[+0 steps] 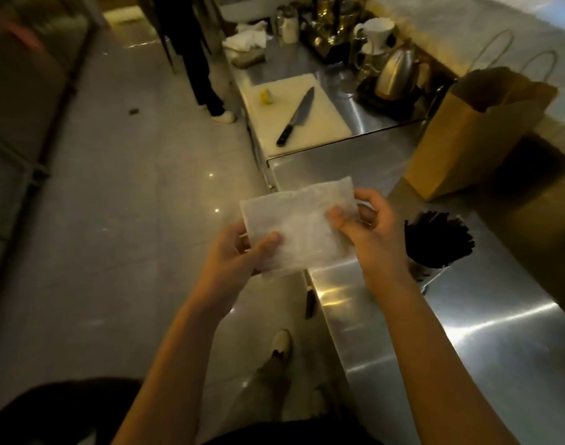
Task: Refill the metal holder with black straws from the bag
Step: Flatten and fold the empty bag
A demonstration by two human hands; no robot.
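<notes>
A flat, clear plastic bag is held in front of me over the counter's left edge, and no straws show inside it. My left hand pinches its lower left corner with thumb on top. My right hand grips its right edge. Just right of my right hand stands the metal holder on the steel counter, packed with black straws that fan out of its top.
A brown paper bag stands behind the holder. Farther along the steel counter lies a white cutting board with a knife and a lemon piece, then kettles and jugs. A person's legs stand by the counter on the left.
</notes>
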